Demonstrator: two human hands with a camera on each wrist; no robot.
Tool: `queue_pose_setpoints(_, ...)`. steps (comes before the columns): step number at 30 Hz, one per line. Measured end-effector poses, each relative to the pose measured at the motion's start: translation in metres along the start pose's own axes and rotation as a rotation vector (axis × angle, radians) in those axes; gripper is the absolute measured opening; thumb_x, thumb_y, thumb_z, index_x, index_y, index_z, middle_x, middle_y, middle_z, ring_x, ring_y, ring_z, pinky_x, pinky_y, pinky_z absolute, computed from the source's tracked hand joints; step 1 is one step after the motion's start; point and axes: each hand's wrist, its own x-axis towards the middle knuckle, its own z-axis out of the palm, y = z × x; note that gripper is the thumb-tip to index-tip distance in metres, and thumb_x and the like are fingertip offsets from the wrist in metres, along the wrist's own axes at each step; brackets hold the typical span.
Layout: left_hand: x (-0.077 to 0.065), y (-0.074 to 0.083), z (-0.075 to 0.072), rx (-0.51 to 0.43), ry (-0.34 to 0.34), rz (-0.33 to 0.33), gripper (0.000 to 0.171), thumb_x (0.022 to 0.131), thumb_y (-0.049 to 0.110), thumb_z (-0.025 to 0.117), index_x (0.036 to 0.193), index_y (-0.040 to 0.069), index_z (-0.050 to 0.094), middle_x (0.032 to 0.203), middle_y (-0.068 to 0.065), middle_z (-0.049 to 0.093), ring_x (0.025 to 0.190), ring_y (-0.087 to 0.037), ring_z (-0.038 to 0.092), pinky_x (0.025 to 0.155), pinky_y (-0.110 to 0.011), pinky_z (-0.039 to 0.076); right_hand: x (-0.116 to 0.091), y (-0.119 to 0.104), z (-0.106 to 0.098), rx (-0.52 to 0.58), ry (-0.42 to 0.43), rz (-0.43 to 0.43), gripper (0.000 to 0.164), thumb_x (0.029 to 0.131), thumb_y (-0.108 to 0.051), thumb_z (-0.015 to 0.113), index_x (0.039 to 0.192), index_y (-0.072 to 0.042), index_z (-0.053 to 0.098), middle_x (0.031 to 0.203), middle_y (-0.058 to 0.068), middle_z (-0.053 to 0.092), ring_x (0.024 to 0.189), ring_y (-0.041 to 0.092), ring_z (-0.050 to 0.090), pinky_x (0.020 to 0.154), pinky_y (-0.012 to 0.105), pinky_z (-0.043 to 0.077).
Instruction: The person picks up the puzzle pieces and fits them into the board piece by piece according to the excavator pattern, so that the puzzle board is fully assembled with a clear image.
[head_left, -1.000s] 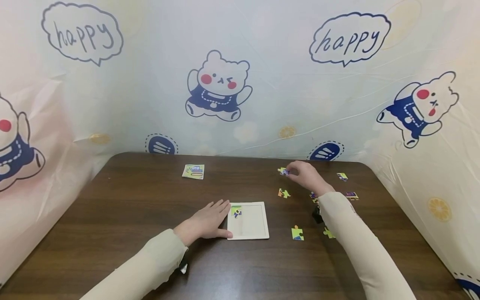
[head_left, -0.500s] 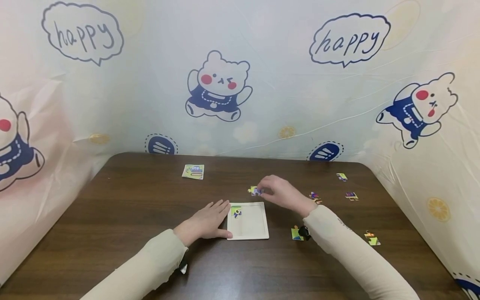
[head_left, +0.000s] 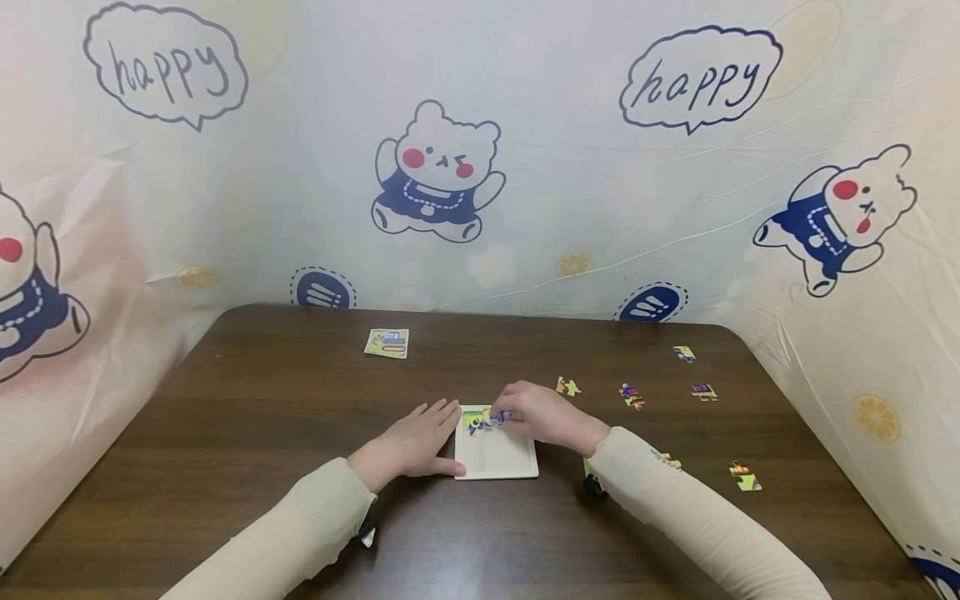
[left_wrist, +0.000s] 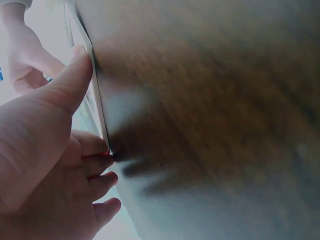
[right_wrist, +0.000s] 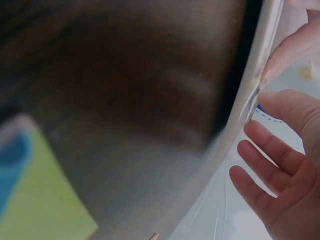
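A white square puzzle tray [head_left: 512, 457] lies on the brown table, with one green puzzle piece [head_left: 471, 418] in its far left corner. My left hand [head_left: 408, 443] lies along the tray's left side with its fingers spread, the thumb at the near left corner. In the left wrist view the thumb [left_wrist: 75, 75] presses on the tray's rim. Over the tray's far part, my right hand [head_left: 543, 412] pinches a green and purple puzzle piece [head_left: 496, 417] right beside the one in the corner. Its other fingers [right_wrist: 275, 172] are loosely extended in the right wrist view.
To the right lie several loose puzzle pieces, among them an orange and green piece [head_left: 568, 387], a purple piece [head_left: 704, 392] and a green piece [head_left: 746, 477]. One green and blue piece [head_left: 587, 467] is partly behind the right wrist. A picture card [head_left: 387, 343] lies at the back left.
My right hand has carried the green and purple puzzle piece from the back right of the table, left and nearer, to the tray. The left hand has stayed at the tray's edge.
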Motion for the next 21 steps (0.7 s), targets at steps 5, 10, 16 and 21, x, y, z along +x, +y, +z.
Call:
queue_pose_setpoints(5, -0.0001, 0.0001, 0.0003, 0.005, 0.004, 0.003, 0.086, 0.082, 0.054, 0.059, 0.141, -0.003, 0.031, 0.147, -0.015, 0.026, 0.135, -0.029, 0.021, 0.107, -0.044, 0.020, 0.0012, -0.0014, 0.0027, -0.006, -0.025, 0.005, 0.016, 0.084, -0.007, 0.067, 0.099, -0.011, 0.071, 0.097, 0.000, 0.063, 0.089, 0.012, 0.056, 0.076, 0.026, 0.049)
queue_pose_setpoints(10, 0.0002, -0.0003, 0.0011, 0.005, 0.006, 0.006, 0.086, 0.082, 0.054, 0.059, 0.141, -0.003, 0.032, 0.147, -0.015, 0.027, 0.135, -0.029, 0.021, 0.107, -0.043, 0.020, 0.0029, -0.0020, 0.0041, -0.023, -0.032, -0.001, 0.016, 0.083, -0.008, 0.067, 0.098, -0.012, 0.072, 0.094, 0.000, 0.063, 0.086, 0.012, 0.056, 0.074, 0.026, 0.049)
queue_pose_setpoints(16, 0.0002, -0.0005, 0.0010, 0.012, 0.006, 0.009, 0.086, 0.082, 0.055, 0.059, 0.141, -0.003, 0.032, 0.147, -0.015, 0.027, 0.135, -0.029, 0.021, 0.107, -0.043, 0.020, 0.0052, -0.0026, 0.0053, -0.040, -0.030, -0.011, 0.015, 0.083, -0.010, 0.068, 0.097, -0.012, 0.073, 0.092, 0.000, 0.062, 0.083, 0.012, 0.056, 0.071, 0.026, 0.049)
queue_pose_setpoints(21, -0.0002, 0.0003, -0.0002, 0.015, 0.008, 0.010, 0.086, 0.082, 0.054, 0.059, 0.141, -0.003, 0.032, 0.147, -0.015, 0.027, 0.135, -0.029, 0.021, 0.107, -0.044, 0.021, 0.0051, -0.0032, 0.0044, -0.051, -0.032, -0.008, 0.015, 0.083, -0.011, 0.068, 0.098, -0.013, 0.073, 0.093, -0.001, 0.062, 0.083, 0.011, 0.056, 0.071, 0.026, 0.049)
